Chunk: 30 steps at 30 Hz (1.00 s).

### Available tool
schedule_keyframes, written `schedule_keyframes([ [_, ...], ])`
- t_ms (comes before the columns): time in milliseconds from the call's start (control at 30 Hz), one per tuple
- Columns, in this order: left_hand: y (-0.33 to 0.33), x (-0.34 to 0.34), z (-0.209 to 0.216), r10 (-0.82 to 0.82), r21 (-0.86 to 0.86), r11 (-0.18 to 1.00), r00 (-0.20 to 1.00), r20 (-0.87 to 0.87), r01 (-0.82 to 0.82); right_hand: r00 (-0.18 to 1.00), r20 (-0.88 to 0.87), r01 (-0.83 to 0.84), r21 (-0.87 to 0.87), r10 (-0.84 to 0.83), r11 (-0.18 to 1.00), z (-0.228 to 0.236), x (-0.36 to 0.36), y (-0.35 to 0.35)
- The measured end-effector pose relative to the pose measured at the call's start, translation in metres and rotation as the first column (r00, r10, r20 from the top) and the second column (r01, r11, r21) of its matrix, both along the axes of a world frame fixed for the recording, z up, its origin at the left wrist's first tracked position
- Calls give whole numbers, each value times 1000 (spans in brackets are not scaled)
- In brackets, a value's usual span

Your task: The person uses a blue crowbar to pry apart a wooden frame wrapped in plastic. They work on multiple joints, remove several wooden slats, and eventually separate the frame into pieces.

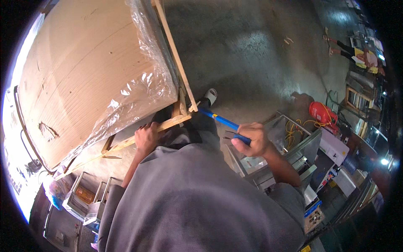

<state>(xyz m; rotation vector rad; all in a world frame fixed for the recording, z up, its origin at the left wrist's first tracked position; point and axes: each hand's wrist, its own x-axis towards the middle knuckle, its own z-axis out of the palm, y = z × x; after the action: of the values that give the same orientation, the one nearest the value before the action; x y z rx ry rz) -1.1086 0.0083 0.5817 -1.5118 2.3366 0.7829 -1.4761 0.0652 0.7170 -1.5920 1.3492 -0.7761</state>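
Note:
A large panel (84, 71), partly wrapped in clear plastic film (140, 86), fills the left side, with wooden strips along its edges. My left hand (147, 136) is closed over the wooden strip (172, 122) on its near edge. In my right hand (254, 137) is a blue crowbar (222, 120) with a yellow band. Its far end meets the splintered corner where a second wooden strip (176, 54) comes down to the near one. By my thumb, a forked metal tip sticks out. My fingers hide part of the bar.
A metal-framed cart (289, 157) stands close at my right, near a red fire extinguisher (322, 113) and a yellow hose (289, 136). Metal racks (90, 201) stand at lower left. My shoe (211, 95) is beside the corner. Another person (363, 59) is far off at right.

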Motion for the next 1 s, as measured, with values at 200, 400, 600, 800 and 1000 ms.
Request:
schedule_keyframes([
  [200, -5, -16, 7, 58, -33, 998, 998, 22, -57, 992, 103, -50, -225, 75, 973, -43, -18, 6],
  [400, -5, -28, 6, 87, -54, 995, 984, 154, -80, 966, 202, -88, -321, 159, 943, -76, -52, 0],
  [600, 0, -27, 0, 140, -72, 989, 984, 114, -132, 944, 246, -129, -336, 219, 933, -112, -91, -13],
  [800, 2, -22, -8, 122, -97, 990, 978, 171, -106, 922, 322, -94, -351, 215, 932, -156, -123, -21],
  [1000, 2, -24, -10, 80, -132, 989, 992, 99, -67, 901, 306, -172, -399, 308, 900, -161, -128, -34],
])
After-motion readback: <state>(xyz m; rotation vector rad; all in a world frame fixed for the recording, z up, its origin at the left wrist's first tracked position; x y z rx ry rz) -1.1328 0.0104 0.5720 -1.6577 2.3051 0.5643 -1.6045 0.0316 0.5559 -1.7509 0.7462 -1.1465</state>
